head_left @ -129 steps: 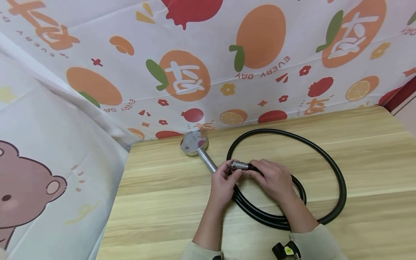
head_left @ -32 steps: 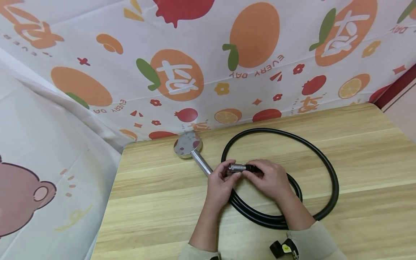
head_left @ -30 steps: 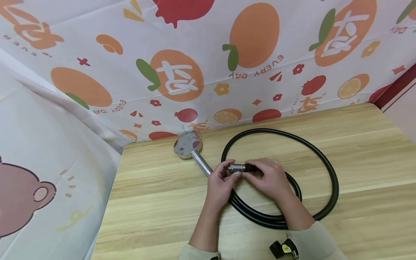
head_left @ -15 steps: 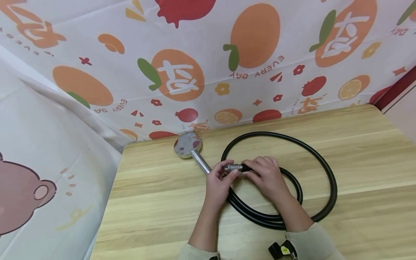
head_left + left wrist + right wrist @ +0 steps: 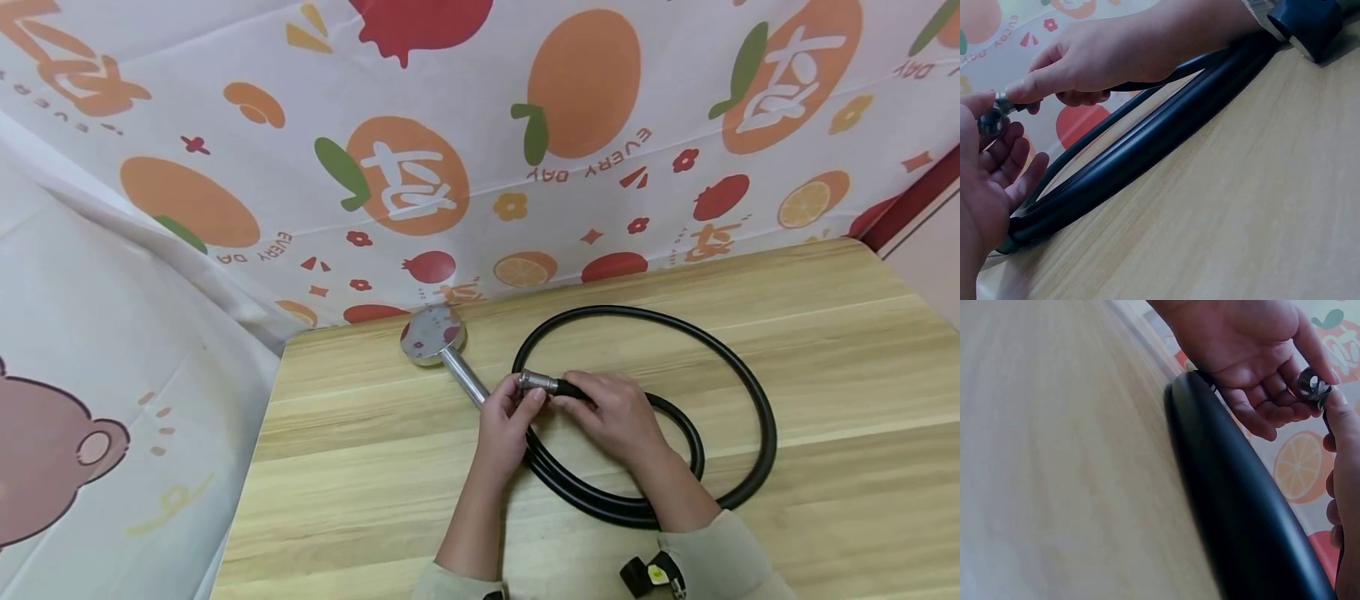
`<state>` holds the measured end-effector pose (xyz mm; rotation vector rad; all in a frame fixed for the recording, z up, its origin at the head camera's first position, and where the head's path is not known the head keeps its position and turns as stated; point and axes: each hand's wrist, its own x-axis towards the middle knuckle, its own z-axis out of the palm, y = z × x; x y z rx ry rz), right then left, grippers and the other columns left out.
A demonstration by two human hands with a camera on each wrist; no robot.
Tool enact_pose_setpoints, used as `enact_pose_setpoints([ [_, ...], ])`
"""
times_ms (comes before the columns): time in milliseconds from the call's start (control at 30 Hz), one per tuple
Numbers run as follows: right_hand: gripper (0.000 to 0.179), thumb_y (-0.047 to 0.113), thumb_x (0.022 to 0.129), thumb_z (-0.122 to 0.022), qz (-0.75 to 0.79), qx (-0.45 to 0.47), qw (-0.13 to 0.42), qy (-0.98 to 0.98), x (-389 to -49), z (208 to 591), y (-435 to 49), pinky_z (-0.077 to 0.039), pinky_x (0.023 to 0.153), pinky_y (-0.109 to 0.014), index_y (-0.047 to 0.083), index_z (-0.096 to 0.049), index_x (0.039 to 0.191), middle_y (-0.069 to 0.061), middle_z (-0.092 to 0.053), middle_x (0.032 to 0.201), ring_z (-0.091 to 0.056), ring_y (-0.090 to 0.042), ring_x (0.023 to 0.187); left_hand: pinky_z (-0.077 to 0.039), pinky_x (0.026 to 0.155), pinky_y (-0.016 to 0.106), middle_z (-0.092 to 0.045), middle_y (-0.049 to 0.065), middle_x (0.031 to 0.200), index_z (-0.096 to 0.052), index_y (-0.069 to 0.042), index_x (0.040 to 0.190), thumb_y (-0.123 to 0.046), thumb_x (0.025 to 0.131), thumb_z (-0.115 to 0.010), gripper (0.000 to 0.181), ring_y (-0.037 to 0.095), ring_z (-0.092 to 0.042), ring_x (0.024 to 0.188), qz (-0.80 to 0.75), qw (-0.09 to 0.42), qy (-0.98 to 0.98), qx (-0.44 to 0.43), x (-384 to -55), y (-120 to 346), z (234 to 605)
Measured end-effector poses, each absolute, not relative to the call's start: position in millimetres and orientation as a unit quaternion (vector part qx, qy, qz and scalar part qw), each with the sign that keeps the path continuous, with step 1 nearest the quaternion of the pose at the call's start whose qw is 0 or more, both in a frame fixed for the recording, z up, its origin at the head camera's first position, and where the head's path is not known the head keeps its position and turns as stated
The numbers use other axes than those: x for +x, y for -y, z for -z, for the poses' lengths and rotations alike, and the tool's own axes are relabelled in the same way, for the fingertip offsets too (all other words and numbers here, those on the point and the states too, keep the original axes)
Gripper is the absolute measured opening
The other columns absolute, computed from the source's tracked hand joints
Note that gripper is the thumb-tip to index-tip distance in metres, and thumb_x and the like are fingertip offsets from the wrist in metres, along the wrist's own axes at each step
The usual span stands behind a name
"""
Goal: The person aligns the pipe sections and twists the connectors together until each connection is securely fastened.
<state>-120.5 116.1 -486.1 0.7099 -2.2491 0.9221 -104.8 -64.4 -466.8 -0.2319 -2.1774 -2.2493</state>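
A black shower hose (image 5: pixel 767 417) lies in loops on the wooden table. At its raised end is a silver metal fitting (image 5: pixel 537 381), whose threaded hollow opening shows in the right wrist view. My left hand (image 5: pixel 504 425) holds this fitting between thumb and forefinger; the other fingers (image 5: pixel 1011 159) are loosely bent below it. Just behind the fitting, my right hand (image 5: pixel 618 417) grips the black hose end, thumb near the metal. A chrome shower head (image 5: pixel 433 335) lies face up beyond my left hand, its handle running towards the hand and partly hidden by it.
The wooden tabletop (image 5: pixel 360 483) extends around the hose. A fruit-print cloth (image 5: pixel 480 100) hangs along the back edge, and a pale cloth with a bear (image 5: pixel 60 450) hangs at the left. A black wrist device (image 5: pixel 643 575) sits by the right sleeve.
The fitting has shifted slightly left and now tilts, its open end higher. My left forefinger has dropped lower behind it. My right hand has shifted slightly on the hose; the shower head lies still.
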Motion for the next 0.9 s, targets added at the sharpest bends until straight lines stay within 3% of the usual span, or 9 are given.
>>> enact_pose_setpoints([
  [133,0.047,0.057,0.098,-0.045,-0.325,0.27,0.321,0.847,-121.0,486.1,-114.3,-0.046,0.047,-0.027,0.017,-0.068,0.093,0.006,-0.07,0.074,-0.058,-0.007,0.053,-0.056,0.085,0.035,-0.066,0.004,0.099,-0.062,0.004,0.114,-0.013,0.098,-0.06,0.024,0.011,-0.061,0.089,0.717,-0.012,0.692,-0.076,-105.3,66.3,466.6],
  [267,0.048,0.057,0.098,-0.043,-0.313,0.27,0.334,0.847,-120.6,485.8,-114.2,-0.041,0.042,-0.024,0.016,-0.068,0.092,0.006,-0.068,0.068,-0.053,-0.004,0.048,-0.055,0.087,0.035,-0.065,0.004,0.102,-0.061,0.003,0.116,-0.014,0.099,-0.059,0.024,0.01,-0.061,0.092,0.715,-0.025,0.694,-0.082,-105.4,67.2,466.9],
  [533,0.045,0.056,0.098,-0.046,-0.333,0.266,0.311,0.85,-119.7,485.1,-113.7,-0.04,0.043,-0.022,0.018,-0.07,0.094,0.006,-0.069,0.069,-0.051,-0.001,0.048,-0.049,0.082,0.022,-0.061,0.001,0.101,-0.057,0.002,0.12,-0.012,0.1,-0.055,0.025,0.011,-0.055,0.091,0.699,-0.024,0.708,-0.1,-104.6,67.2,464.8],
  [733,0.046,0.057,0.097,-0.048,-0.349,0.252,0.275,0.86,-118.2,481.9,-114.0,-0.041,0.044,-0.021,0.018,-0.072,0.096,0.005,-0.073,0.074,-0.051,-0.001,0.05,-0.047,0.082,0.021,-0.059,-0.001,0.101,-0.056,0.002,0.121,-0.012,0.101,-0.054,0.024,0.01,-0.053,0.091,0.698,-0.029,0.708,-0.104,-103.9,68.1,464.1],
  [900,0.031,0.046,0.093,-0.063,-0.371,0.235,0.231,0.868,-117.1,477.5,-115.3,-0.047,0.049,-0.022,0.018,-0.074,0.099,0.004,-0.075,0.081,-0.059,-0.003,0.055,-0.047,0.083,0.021,-0.058,0.0,0.102,-0.055,0.001,0.122,-0.012,0.101,-0.054,0.025,0.011,-0.053,0.092,0.698,-0.033,0.707,-0.112,-104.4,68.8,465.3],
])
